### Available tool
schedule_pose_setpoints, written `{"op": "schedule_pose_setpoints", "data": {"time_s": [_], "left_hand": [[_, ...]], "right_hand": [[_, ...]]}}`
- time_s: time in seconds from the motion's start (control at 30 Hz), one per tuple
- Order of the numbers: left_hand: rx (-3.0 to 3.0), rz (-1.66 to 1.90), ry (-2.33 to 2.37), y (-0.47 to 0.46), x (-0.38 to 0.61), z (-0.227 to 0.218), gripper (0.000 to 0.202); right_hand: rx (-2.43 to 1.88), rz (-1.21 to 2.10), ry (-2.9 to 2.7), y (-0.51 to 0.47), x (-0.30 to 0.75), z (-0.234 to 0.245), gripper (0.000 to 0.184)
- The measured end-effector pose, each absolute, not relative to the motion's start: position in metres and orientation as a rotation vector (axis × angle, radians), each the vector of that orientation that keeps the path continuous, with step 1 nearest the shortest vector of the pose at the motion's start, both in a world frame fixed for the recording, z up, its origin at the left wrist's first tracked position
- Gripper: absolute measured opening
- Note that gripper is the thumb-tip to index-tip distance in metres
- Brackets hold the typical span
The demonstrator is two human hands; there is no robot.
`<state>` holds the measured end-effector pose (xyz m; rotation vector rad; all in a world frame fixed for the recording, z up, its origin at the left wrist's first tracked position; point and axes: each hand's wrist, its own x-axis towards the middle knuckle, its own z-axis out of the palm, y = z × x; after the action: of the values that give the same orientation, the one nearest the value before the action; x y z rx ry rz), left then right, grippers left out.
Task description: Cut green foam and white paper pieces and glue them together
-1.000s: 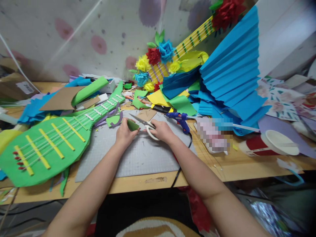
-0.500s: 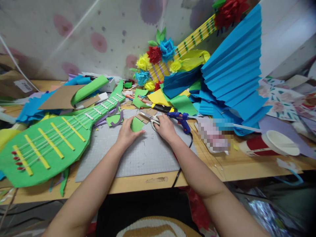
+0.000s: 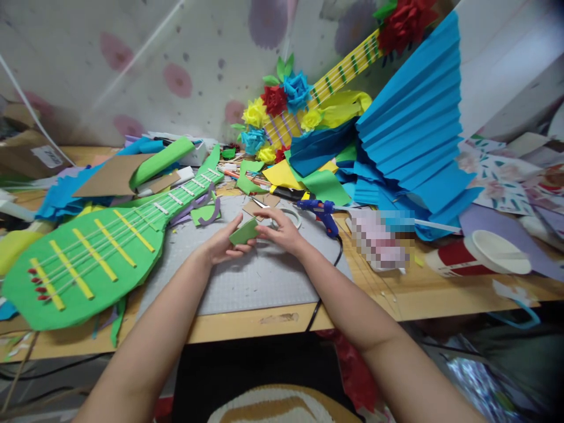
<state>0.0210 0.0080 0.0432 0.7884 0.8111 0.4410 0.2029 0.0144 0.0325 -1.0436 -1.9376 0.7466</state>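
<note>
Both hands meet over the grey cutting mat and hold a small green paper piece between them. My left hand pinches its left end with thumb and fingers. At the right end, my right hand grips it with the fingertips. White-handled scissors lie on the mat just behind my right hand, no hand on them. A blue glue gun rests to the right of the scissors.
A green paper guitar lies left of the mat. Blue pleated paper, paper flowers and coloured scraps crowd the back. A red and white paper cup lies on its side at right. A black cord runs over the table's front edge.
My right hand has set the scissors down behind it and come back to the green piece. Both hands now hold that piece lifted off the mat.
</note>
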Motion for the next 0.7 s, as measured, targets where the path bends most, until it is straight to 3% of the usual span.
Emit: {"op": "schedule_pose_setpoints", "data": {"time_s": [0.2,0.33,0.53,0.7], "left_hand": [[0.782,0.578,0.934,0.008,0.024,0.037,0.031],[0.801,0.640,1.019,0.014,0.023,0.034,0.032],[1.015,1.098,1.192,0.017,0.034,0.022,0.048],[1.115,1.122,1.209,0.014,0.036,0.017,0.037]], "right_hand": [[-1.067,1.062,-1.669,0.013,0.194,0.024,0.025],[-1.121,1.142,-1.460,0.022,0.198,0.015,0.027],[-1.217,1.268,-1.246,0.028,0.199,0.008,0.030],[-1.201,1.311,-1.269,0.025,0.199,0.012,0.027]]}}
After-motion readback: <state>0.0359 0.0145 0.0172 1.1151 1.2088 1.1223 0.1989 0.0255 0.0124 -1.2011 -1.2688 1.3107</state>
